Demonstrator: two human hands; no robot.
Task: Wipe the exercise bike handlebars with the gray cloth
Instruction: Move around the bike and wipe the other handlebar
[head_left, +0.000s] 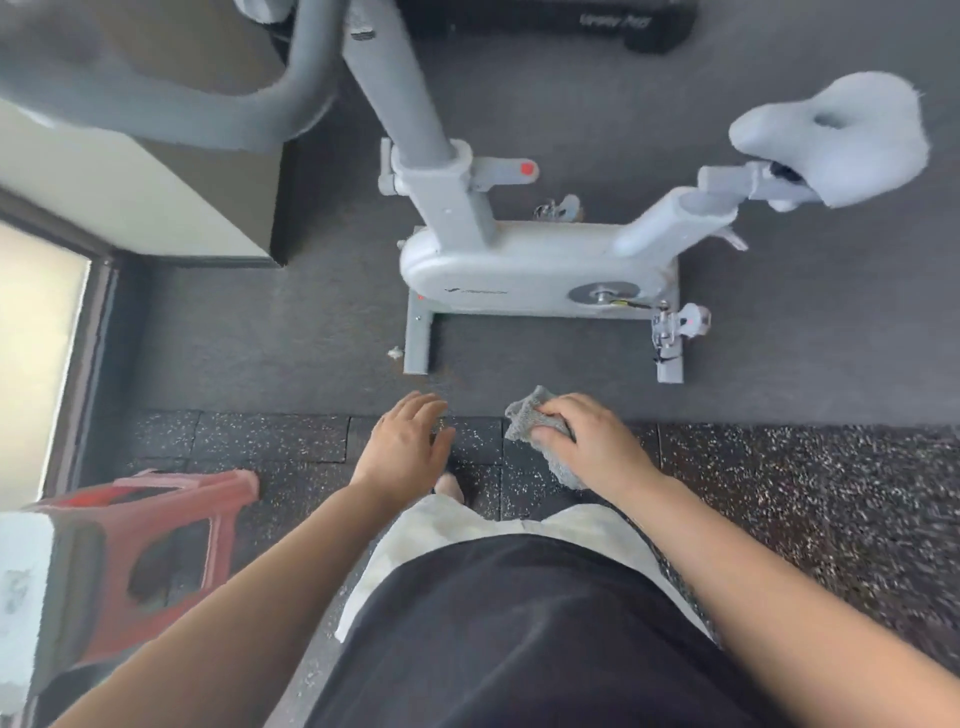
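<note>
Here right hand (587, 441) fingers (551, 406) clutch gray cloth (530, 418); left hand (405, 447) relaxed, empty.

Both bare forearms extend forward and downward from the lower corners of the head view, converging toward the centre, palms facing down. The left hand (405, 444) holds nothing, its fingers relaxed, slightly spread and pointing forward. The right hand (587, 441) lies level with the left and apart from it, its fingers curled around a bunched cloth (535, 421), which protrudes past the fingertips on the left-hand side and hangs below the palm; the thumb is not distinguishable.
</note>
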